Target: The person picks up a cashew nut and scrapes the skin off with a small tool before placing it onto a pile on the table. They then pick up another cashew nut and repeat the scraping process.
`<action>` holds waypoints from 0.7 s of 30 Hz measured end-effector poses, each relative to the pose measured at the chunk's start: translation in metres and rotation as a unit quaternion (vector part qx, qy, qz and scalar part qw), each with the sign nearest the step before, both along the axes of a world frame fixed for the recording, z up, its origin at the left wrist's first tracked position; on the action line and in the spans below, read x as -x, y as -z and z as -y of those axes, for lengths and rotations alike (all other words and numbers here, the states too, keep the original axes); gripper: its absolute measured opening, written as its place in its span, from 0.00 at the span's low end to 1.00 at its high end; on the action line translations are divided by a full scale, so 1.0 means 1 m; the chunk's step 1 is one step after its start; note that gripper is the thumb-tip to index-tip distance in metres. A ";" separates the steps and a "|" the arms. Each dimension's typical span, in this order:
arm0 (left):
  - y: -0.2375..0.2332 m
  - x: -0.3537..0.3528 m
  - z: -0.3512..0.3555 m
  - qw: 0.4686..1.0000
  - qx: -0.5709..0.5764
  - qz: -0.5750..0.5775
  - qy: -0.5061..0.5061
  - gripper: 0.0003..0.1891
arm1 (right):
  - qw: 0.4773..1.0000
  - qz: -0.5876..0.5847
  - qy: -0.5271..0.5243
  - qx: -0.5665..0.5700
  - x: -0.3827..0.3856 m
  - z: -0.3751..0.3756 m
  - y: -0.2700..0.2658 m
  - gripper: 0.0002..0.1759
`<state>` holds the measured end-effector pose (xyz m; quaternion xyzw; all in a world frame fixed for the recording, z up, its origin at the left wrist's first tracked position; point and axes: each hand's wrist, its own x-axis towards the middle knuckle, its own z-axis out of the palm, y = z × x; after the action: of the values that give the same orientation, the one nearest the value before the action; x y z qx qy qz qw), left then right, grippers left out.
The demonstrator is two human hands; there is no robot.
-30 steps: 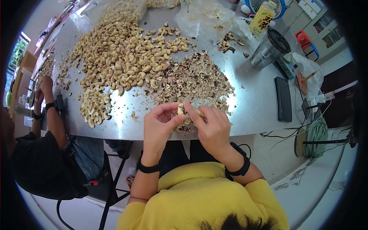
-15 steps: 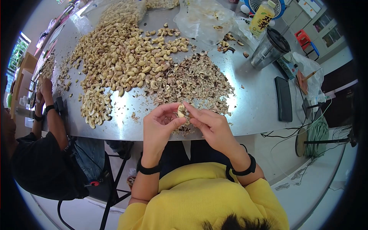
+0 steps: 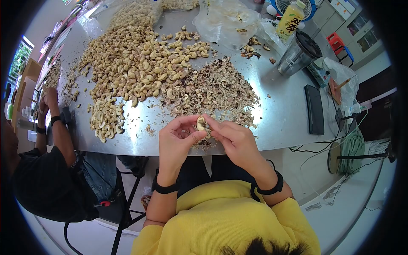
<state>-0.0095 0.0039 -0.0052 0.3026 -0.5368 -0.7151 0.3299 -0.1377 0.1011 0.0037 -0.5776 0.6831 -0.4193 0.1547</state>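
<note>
Between the fingertips of both hands, over the table's front edge, is one cashew nut [image 3: 201,123], pale with darker patches of skin. My left hand [image 3: 179,135] pinches it from the left with thumb and fingers. My right hand [image 3: 234,140] presses thumb and forefinger against its right side. Just beyond my hands spreads a heap of brown skin flakes [image 3: 221,89]. A large pile of cashews [image 3: 136,59] lies to the far left of it. Nearer the front edge is a smaller group of paler cashews [image 3: 106,118].
On the metal table [image 3: 272,123] stand a dark-lidded tumbler [image 3: 297,54] and a yellow bottle [image 3: 291,20]. A black phone [image 3: 314,110] lies at the right, near cables. Clear plastic bags [image 3: 227,21] lie at the back. A co-worker [image 3: 49,182] in black sits at the left.
The cashew has turned slightly between my fingertips, and my right fingers have shifted a little. Otherwise my hands stay in place.
</note>
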 end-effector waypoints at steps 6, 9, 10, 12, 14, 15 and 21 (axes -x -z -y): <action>0.001 0.000 0.000 1.000 0.012 0.015 -0.006 0.17 | 0.994 -0.095 0.039 0.023 -0.005 0.001 0.005 0.30; 0.000 0.000 0.001 1.000 0.007 0.017 -0.007 0.17 | 0.988 -0.140 0.054 0.037 -0.006 0.002 0.008 0.30; -0.001 0.000 0.000 1.000 0.003 0.018 -0.007 0.17 | 0.986 -0.152 0.058 0.043 -0.007 0.002 0.009 0.30; -0.002 0.000 0.000 1.000 -0.001 0.019 -0.010 0.17 | 0.981 -0.175 0.065 0.052 -0.008 0.002 0.010 0.31; -0.002 0.000 -0.001 1.000 -0.002 0.019 -0.014 0.17 | 0.976 -0.195 0.072 0.060 -0.008 0.002 0.010 0.31; -0.002 0.000 -0.001 1.000 -0.004 0.018 -0.014 0.16 | 0.974 -0.203 0.074 0.063 -0.008 0.002 0.010 0.31; -0.001 0.000 0.000 1.000 -0.006 0.020 -0.012 0.16 | 0.963 -0.243 0.086 0.073 -0.009 0.002 0.010 0.31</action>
<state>-0.0096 0.0044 -0.0044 0.3255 -0.5353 -0.7083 0.3253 -0.1282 0.0987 -0.0064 -0.6108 0.7150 -0.3266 -0.0954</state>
